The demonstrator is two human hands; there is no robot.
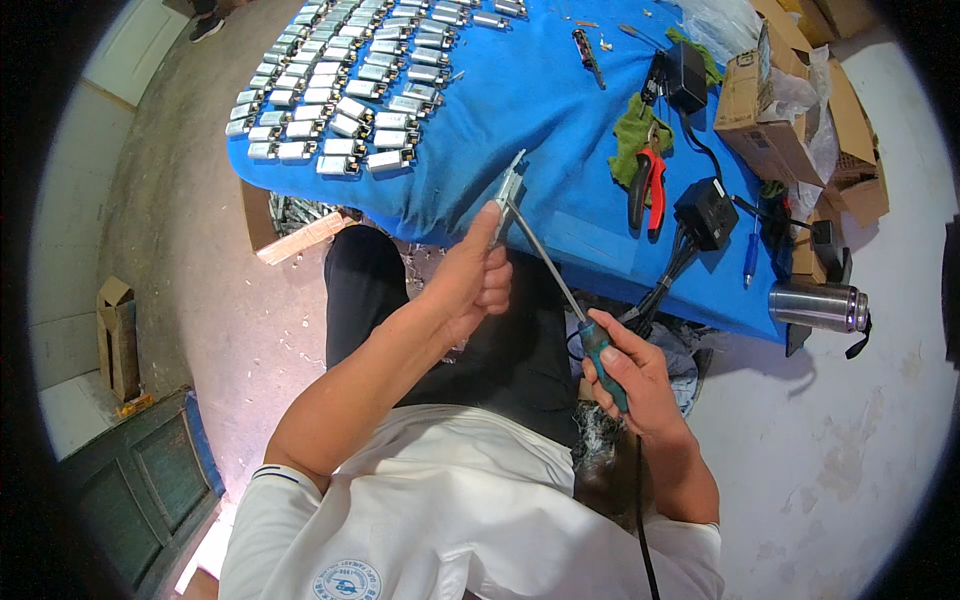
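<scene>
My left hand [478, 270] is closed around a small, narrow silver metal part [509, 188], holding it at the near edge of the blue-covered table [520, 95]. In my right hand [640, 385] is a long-shafted screwdriver [592, 345] with a teal and black handle. Its metal shaft slants up and left, and its tip meets the side of the silver part or lies right against it; the exact contact is too small to tell. Rows of similar small silver metal pieces [345, 110] cover the table's left side.
Red-and-black pliers [648, 190] lie on a green cloth [632, 135] to the right. Beyond them are a black adapter [686, 78], a black box with cables [706, 213], a blue pen [751, 255], a steel flask [818, 306] and an open cardboard box [770, 110]. A black cable [641, 520] hangs beside my right forearm.
</scene>
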